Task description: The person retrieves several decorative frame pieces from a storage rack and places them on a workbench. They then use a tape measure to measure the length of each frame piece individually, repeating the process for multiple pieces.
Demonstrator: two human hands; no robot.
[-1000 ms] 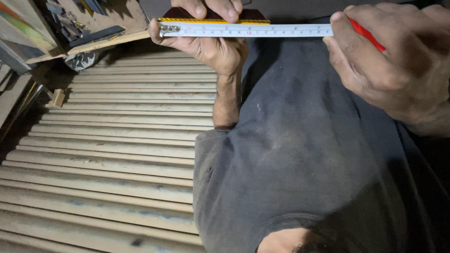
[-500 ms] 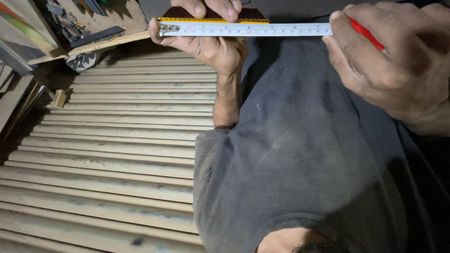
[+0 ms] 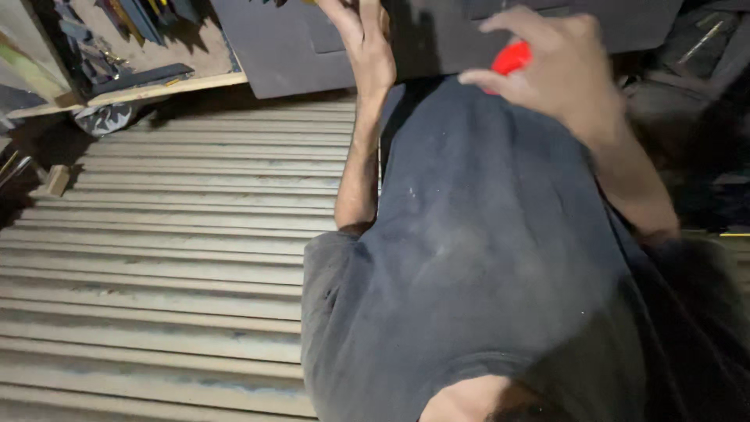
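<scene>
Hands both up at the dark panel [image 3: 437, 39]: left hand [image 3: 366, 35] flat against it, steadying, fingers loose; right hand [image 3: 547, 66], blurred, pinches a red marker [image 3: 512, 57] beside it.

Pale wooden slats [image 3: 172, 258] lay side by side in long rows across the dim workshop floor. A raised wooden ledge [image 3: 164, 87] ran above them, cluttered with dark tools [image 3: 94, 55]. A small wood offcut [image 3: 56, 180] sat at the left edge, shadows deepening rightward.
</scene>
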